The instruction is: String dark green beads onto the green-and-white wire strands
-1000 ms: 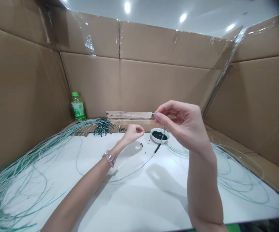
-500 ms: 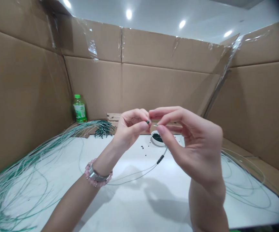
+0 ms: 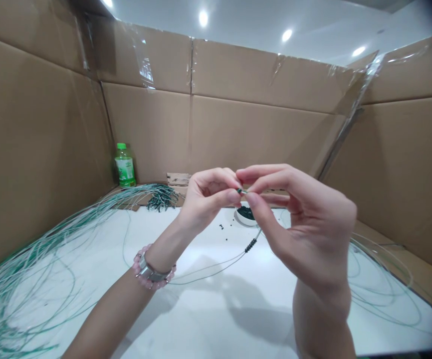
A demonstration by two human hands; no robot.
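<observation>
Between thumb and fingertip, my left hand (image 3: 208, 197) pinches a small dark bead (image 3: 239, 191). The thumb and index finger of my right hand (image 3: 302, 219) are closed on the pale end of a thin cord (image 3: 244, 192). That cord end meets the bead; whether it passes through the hole is too small to tell. Below my right hand hangs cord with a row of dark beads (image 3: 251, 245) strung on it. Behind my fingers stands a white bowl (image 3: 241, 220) of dark beads, partly hidden.
Green and white cords (image 3: 25, 259) spread over the left of the white table (image 3: 201, 319), with a dark-beaded bundle (image 3: 162, 197) at the back. A green-capped bottle (image 3: 125, 167) stands in the back left corner. Loose beads (image 3: 221, 227) lie near the bowl. Cardboard walls (image 3: 268, 109) surround the table.
The gap between the bead and the cord end has closed; they now meet. My left hand has shifted slightly right, and the view has moved a little.
</observation>
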